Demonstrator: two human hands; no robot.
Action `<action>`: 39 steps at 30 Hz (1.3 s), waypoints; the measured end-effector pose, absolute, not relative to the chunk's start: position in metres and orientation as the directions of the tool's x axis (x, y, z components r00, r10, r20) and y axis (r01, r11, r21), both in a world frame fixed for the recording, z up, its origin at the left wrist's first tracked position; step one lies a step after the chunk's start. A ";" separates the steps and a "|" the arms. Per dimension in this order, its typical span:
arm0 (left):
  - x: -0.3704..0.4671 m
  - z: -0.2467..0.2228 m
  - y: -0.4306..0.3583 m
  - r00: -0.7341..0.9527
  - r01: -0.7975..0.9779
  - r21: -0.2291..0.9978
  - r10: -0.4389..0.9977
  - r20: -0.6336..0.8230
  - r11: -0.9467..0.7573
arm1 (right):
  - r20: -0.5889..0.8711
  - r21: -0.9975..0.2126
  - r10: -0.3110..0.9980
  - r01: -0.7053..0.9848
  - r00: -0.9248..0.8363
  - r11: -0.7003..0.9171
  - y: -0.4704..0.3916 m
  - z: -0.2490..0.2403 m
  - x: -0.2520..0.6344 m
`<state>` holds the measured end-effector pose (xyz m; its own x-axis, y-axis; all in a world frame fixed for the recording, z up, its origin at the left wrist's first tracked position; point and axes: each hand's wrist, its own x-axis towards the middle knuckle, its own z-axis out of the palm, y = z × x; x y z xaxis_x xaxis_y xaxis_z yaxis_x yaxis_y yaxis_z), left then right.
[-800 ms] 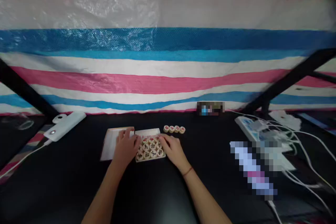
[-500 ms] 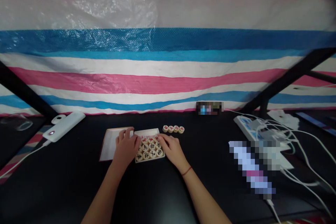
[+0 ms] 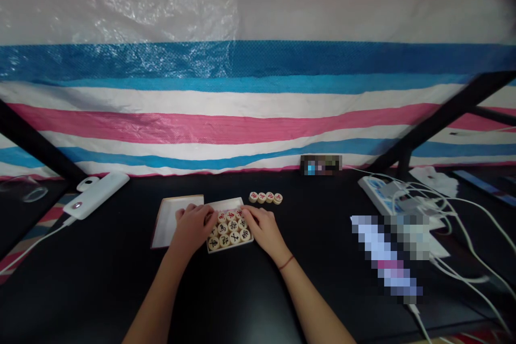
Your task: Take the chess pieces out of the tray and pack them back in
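Box [image 3: 226, 205] sits on the tabletop between both hands, lid [image 3: 164, 223] off, just left of it. My read: mostly filled. Three rows of discs [image 3: 234, 238] show inside, black-marked in front, red-marked behind. Outstanding: four loose red-marked discs [image 3: 262, 198], lined up past the right hand, plus the lid not on. Can't tell if the pale strip at the back is free floor or wall.

Left hand [image 3: 193, 227]: half-curled over the lid/box gap; any hold is hidden. Right hand [image 3: 264, 227]: loosely bent, fingertips at the far right corner; can't tell if it pinches anything.

Edges: left wall mostly covered, front rim exposed. Room: bare tabletop [image 3: 229, 295] in front, more rightward up to the power strip [image 3: 374, 193] (cable nest there).
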<state>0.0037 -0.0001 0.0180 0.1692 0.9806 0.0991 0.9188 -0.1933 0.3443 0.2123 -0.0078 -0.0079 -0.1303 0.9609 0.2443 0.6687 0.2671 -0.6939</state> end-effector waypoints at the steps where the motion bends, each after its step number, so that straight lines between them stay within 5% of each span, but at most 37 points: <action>1: 0.003 0.018 0.000 0.177 0.913 0.359 0.980 0.086 -0.196 | 0.245 -0.695 0.961 0.668 -0.129 0.267 -0.008 -0.009 0.212; 6: 0.001 0.013 0.004 0.148 0.869 0.450 0.975 0.164 -0.207 | 0.295 -0.652 0.944 0.691 -0.147 0.312 -0.008 -0.011 0.213; 10: 0.006 0.016 0.003 0.073 0.709 0.657 0.953 0.294 -0.257 | 0.512 -0.524 0.845 0.722 -0.156 0.451 -0.011 -0.006 0.210; 18: 0.036 0.027 -0.013 0.085 0.437 0.888 0.989 0.118 -0.143 | 0.660 -0.450 0.691 0.583 -0.293 0.676 -0.022 0.008 0.195; 27: 0.036 0.018 -0.010 0.065 0.239 0.971 0.998 0.015 -0.030 | 0.591 -0.465 0.750 0.636 -0.295 0.616 -0.022 0.007 0.197; 33: 0.032 0.017 -0.004 -0.072 0.124 0.992 0.997 -0.020 0.029 | 0.585 -0.625 0.810 0.617 -0.037 0.479 -0.015 0.003 0.208; 39: 0.024 0.011 0.001 -0.156 0.170 0.985 0.987 0.023 0.004 | 0.559 -0.661 0.827 0.635 0.062 0.399 -0.006 -0.004 0.228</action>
<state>0.0242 0.0014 0.0107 -0.1562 0.9874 0.0232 0.1700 0.0038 0.9854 0.2280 -0.0060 -0.0039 0.0621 0.8271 0.5586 0.6351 0.3990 -0.6614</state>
